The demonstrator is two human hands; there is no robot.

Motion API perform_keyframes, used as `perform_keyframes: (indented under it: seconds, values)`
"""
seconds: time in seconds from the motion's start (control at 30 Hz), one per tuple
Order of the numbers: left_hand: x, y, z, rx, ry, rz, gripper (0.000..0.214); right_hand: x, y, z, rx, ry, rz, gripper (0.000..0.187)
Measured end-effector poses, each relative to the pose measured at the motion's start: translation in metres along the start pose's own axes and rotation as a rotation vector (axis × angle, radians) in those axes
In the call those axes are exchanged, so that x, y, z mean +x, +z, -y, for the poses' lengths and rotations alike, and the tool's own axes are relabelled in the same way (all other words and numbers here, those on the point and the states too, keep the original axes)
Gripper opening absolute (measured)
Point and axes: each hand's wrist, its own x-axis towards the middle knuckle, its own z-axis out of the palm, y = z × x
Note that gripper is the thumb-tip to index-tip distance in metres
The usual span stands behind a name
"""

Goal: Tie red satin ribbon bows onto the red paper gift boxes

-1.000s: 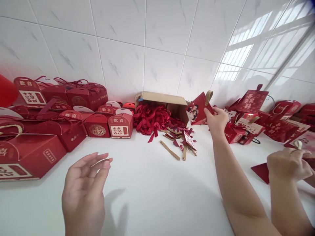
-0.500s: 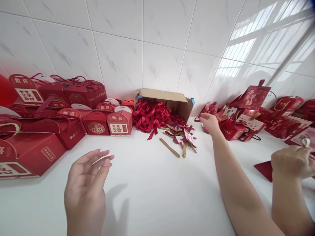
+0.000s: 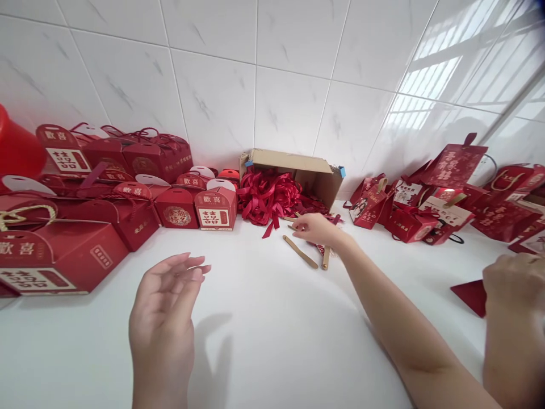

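Note:
My left hand (image 3: 164, 324) is raised over the white table (image 3: 255, 335), its fingers loosely curved and apart, holding nothing. Beyond it stands a small red gift box (image 3: 216, 205) with white and gold characters. My right hand (image 3: 319, 230) reaches over the pile of loose straps in front of the cardboard box (image 3: 293, 159). Its thumb and fingertips are pinched at the end of a gold strap there. Two more gold straps, one lying slantwise (image 3: 300, 251) and one with a stud (image 3: 326, 258), are just nearer to me. Part of the pile is hidden beneath the hand.
Dark red ribbons (image 3: 270, 193) spill from the cardboard box. Rows of red gift boxes (image 3: 97, 238) line the left, with a red container (image 3: 19, 142) behind. More decorated boxes (image 3: 368, 204) stand right. Another person's hand (image 3: 513, 284) is by a red triangular piece (image 3: 470, 296).
My right hand has moved left from the small decorated boxes to the strap pile. My left hand keeps its shape. The view has shifted slightly, and the other person's hand has turned.

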Motion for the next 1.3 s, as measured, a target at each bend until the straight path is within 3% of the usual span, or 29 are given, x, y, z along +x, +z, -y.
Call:
perform_keyframes:
  seconds: [0.13,0.23,0.33,0.5,0.63,0.77,0.83,0.9,1.03,1.2,1.3]
  values:
    - [-0.001,0.002,-0.003,-0.017,-0.033,-0.009,0.019,0.007,0.046,0.009,-0.041,0.063,-0.047,0.026]
    - [-0.002,0.008,-0.008,-0.055,-0.048,-0.092,0.023,0.010,0.065,0.006,-0.009,0.057,-0.073,0.027]
    - [-0.002,0.013,-0.014,-0.104,-0.076,-0.167,0.030,0.010,0.069,0.003,0.080,0.017,-0.082,0.028]
    - [-0.002,0.014,-0.012,-0.098,-0.118,-0.122,0.029,0.003,0.070,0.024,0.357,-0.011,-0.055,0.027]
    - [-0.001,0.011,-0.003,0.008,-0.111,-0.018,0.029,-0.020,0.073,0.066,0.645,-0.094,0.149,0.029]
    - [-0.002,0.010,0.000,0.146,-0.108,0.117,0.024,-0.049,0.078,0.102,1.136,-0.168,0.304,0.028]
    - [-0.003,0.010,0.000,0.176,-0.121,0.178,0.018,-0.060,0.083,0.111,1.335,-0.137,0.312,0.026]
    - [-0.003,0.010,0.002,0.186,-0.140,0.195,0.016,-0.066,0.090,0.115,1.389,-0.076,0.292,0.025]
    - [-0.001,0.010,0.008,0.250,-0.183,0.188,0.017,-0.068,0.103,0.113,1.465,0.051,0.314,0.027]
    - [-0.002,0.009,0.011,0.431,-0.157,0.111,0.022,-0.074,0.117,0.112,1.735,0.149,0.423,0.039]
    - [-0.003,0.009,0.011,0.446,-0.183,0.134,0.018,-0.078,0.122,0.112,1.786,0.169,0.466,0.029]
